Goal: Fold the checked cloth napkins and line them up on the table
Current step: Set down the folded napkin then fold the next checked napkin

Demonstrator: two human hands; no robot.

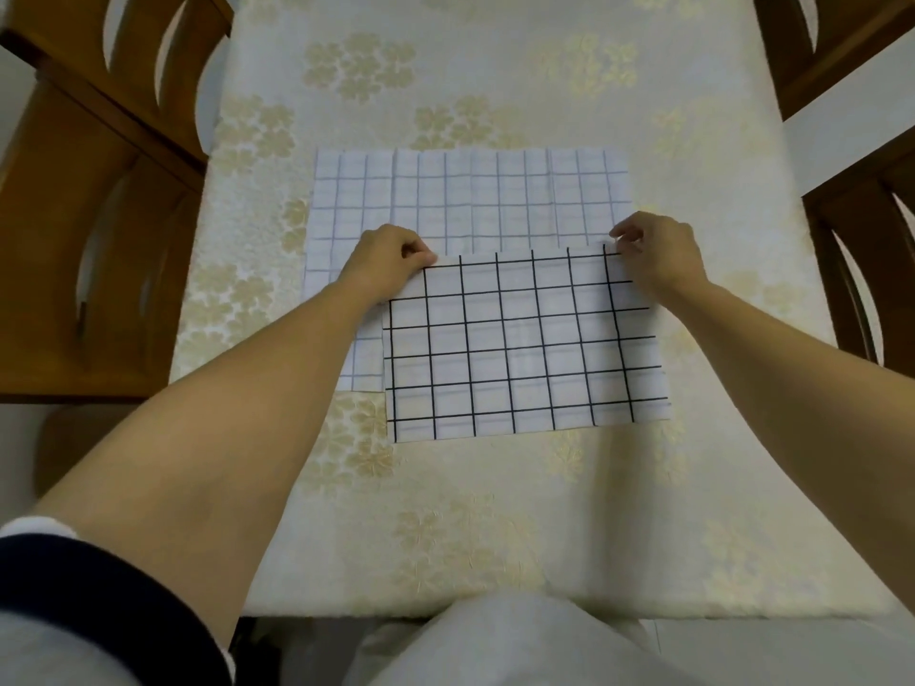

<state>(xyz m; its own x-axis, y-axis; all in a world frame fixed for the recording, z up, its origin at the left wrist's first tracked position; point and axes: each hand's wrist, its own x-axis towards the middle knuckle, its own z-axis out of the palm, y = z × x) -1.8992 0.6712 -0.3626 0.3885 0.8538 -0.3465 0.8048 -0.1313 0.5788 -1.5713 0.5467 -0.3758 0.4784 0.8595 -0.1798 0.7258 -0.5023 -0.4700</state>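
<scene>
A white napkin with a black grid lies in the middle of the table, its near part turned over towards the far side so the bold-lined face shows. The pale back of the same cloth stretches flat beyond the turned-over edge. My left hand pinches the left corner of that edge. At the right corner my right hand pinches it too. Both corners sit a little above the cloth's middle.
The table carries a cream cloth with pale gold flowers. Wooden chairs stand at the left and at the right. My lap in light trousers shows at the near edge.
</scene>
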